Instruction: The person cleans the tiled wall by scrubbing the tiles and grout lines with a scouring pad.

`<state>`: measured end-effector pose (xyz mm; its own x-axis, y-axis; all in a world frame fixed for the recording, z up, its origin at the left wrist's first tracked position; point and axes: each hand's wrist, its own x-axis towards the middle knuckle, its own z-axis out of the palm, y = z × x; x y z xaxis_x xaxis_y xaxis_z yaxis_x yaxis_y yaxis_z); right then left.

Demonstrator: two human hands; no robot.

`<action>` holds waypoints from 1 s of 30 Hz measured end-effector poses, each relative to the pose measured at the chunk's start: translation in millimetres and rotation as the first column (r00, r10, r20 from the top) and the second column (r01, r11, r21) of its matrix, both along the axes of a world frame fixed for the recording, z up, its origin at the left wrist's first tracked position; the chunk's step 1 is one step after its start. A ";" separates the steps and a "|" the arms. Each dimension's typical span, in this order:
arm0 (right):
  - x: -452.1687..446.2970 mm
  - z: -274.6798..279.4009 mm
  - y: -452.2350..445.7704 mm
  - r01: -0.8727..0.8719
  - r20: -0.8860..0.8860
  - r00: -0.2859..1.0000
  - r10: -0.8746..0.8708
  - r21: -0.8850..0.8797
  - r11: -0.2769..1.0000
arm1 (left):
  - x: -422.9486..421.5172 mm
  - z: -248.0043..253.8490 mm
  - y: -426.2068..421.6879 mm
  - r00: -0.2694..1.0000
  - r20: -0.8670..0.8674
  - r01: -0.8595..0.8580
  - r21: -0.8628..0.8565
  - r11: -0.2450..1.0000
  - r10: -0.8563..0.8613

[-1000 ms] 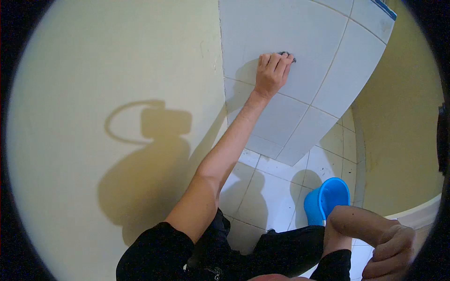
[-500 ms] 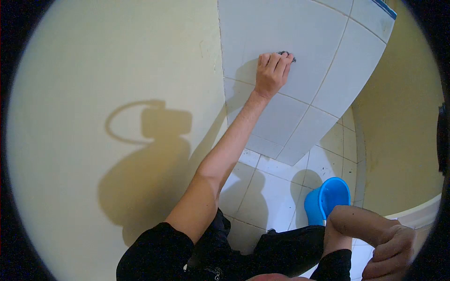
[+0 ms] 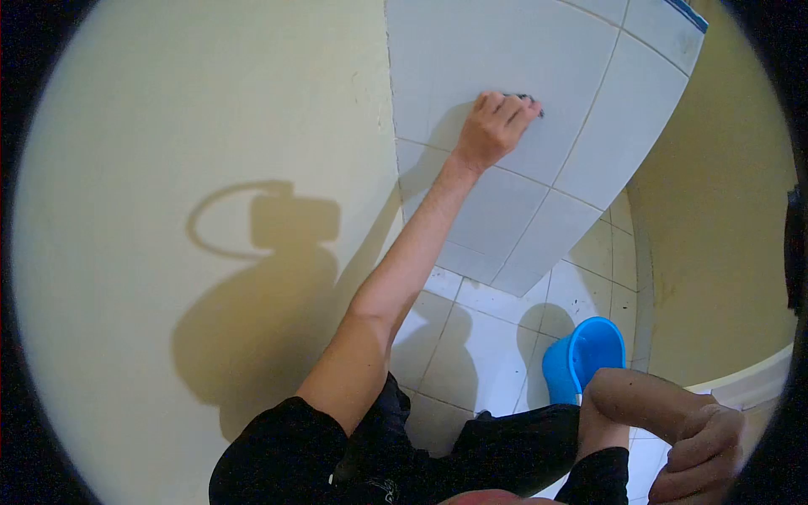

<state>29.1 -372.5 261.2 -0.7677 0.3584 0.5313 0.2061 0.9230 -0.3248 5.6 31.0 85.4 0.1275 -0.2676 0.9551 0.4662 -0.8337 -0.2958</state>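
My left hand (image 3: 498,126) reaches up at full stretch and presses a dark, wiry scouring pad (image 3: 523,97) against the white tiled wall (image 3: 539,50). Its fingers are bent over the pad, so only the pad's dark edges show past the fingertips. Low on the right, my right hand (image 3: 699,459) is closed with curled fingers, held near my body on a bent arm. The inside of that fist is hidden, so I cannot tell whether it holds anything.
A blue bucket (image 3: 557,370) stands on the white tiled floor (image 3: 497,337), just beyond my right elbow. A plain cream wall (image 3: 168,101) rises on the left, with my shadow on it. A curved yellowish wall (image 3: 715,227) bounds the right side.
My left hand has slid a little to the right across the tile with the scouring pad, its wrist turning slightly. The right hand and the bucket stay as they were.
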 end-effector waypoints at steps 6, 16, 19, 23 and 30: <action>7.3 1.9 -0.4 -0.048 -0.010 0.999 0.047 -0.010 0.999 | 2.3 8.0 -2.7 0.917 0.398 0.166 -0.319 0.933 -0.027; 5.4 1.5 -5.7 -0.026 -0.075 0.997 0.029 0.043 0.999 | 5.1 19.2 -9.7 0.999 0.037 0.026 -0.035 0.999 -0.025; 2.4 -7.8 -6.5 -0.011 -0.146 0.989 0.027 0.114 0.993 | 1.2 26.5 -7.3 0.969 0.245 0.077 -0.168 0.983 -0.034; 0.8 -1.6 -9.8 0.035 -0.090 0.996 -0.029 0.067 0.997 | -0.4 23.6 -6.2 0.976 0.216 0.043 -0.145 0.988 -0.010; -1.0 -2.3 -9.5 0.024 -0.089 0.996 -0.015 0.103 0.994 | 1.7 22.8 -13.4 0.992 0.111 0.066 -0.094 0.993 -0.055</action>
<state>28.1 -382.0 259.0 -0.7093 0.3127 0.6318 0.1994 0.9486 -0.2456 7.3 17.7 108.2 0.0081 -0.1763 0.9843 0.4388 -0.8839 -0.1619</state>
